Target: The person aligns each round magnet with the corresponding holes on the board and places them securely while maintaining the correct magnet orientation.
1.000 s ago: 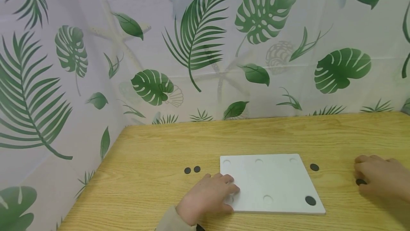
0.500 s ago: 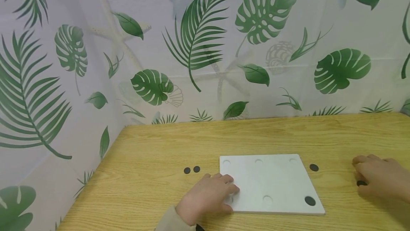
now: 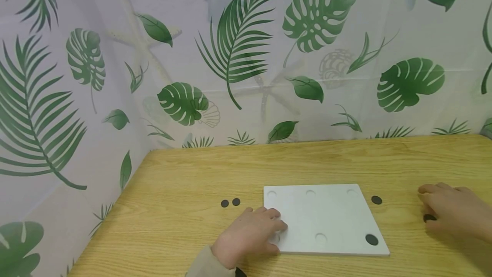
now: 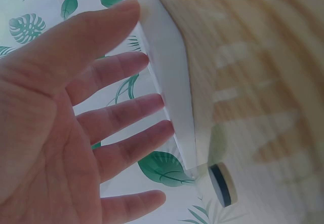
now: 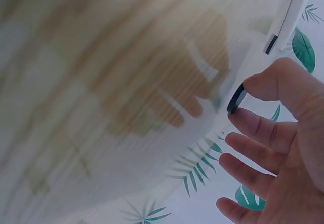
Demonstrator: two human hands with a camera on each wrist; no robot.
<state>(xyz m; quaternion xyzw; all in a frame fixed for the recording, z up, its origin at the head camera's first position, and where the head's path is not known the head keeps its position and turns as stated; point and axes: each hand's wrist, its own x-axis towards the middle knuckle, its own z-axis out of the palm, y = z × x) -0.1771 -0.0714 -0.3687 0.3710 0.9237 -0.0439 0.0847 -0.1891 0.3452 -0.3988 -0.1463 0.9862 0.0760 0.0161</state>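
Note:
A white board (image 3: 323, 215) with shallow round recesses lies on the wooden table. One black disc (image 3: 371, 239) fills its near right recess. My left hand (image 3: 247, 236) rests on the board's left edge; in the left wrist view its fingertips touch the board, fingers spread and nearly straight. To the right of the board, my right hand (image 3: 453, 211) pinches another black disc (image 5: 236, 98) between thumb and index finger. The right wrist view shows that disc tilted on edge, while the other fingers extend loosely below it.
Two small black discs (image 3: 230, 202) lie left of the board. Another disc (image 3: 376, 200) sits just off its right side. Close to the left cuff, a further disc (image 3: 240, 272) is partly hidden. A leaf-printed cloth (image 3: 246, 55) hangs behind the table (image 3: 192, 170).
My right hand has shifted slightly left toward the board, with the black disc in its pinch. The left hand and the board have stayed in place.

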